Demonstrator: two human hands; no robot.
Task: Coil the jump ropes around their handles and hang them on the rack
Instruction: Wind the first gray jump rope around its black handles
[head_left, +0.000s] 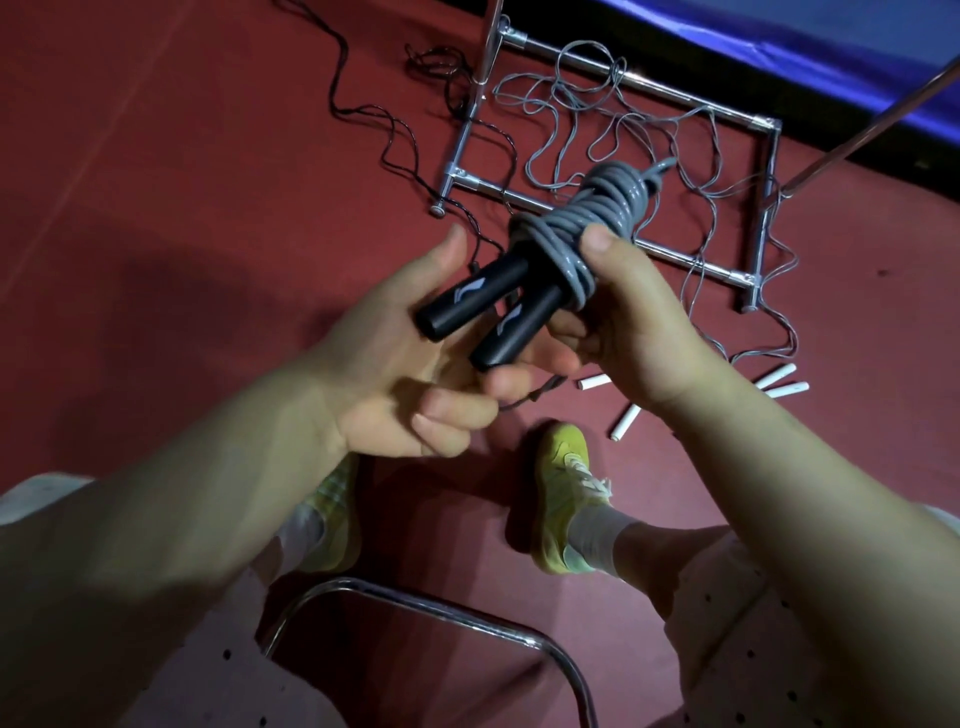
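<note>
Rack (613, 241): chrome frame lying on the far red floor (182, 156); nothing visibly hung on it. Thin grey rope (571, 124) sprawls loose across the frame, a dark rope (374, 111) left of it, white handles (626, 422) near right; all uncoiled. One rope looks done: thick grey coil (587, 218) wound around two black handles (493, 306), held mid-scene. Right hand (639, 317) fingers clenched on the coil; left hand (400, 353) open, cradling the handle ends. Judgement: hanging not started.

Matt black handles (470, 306), glossy grey rope (582, 218), chrome rack (675, 254).
</note>
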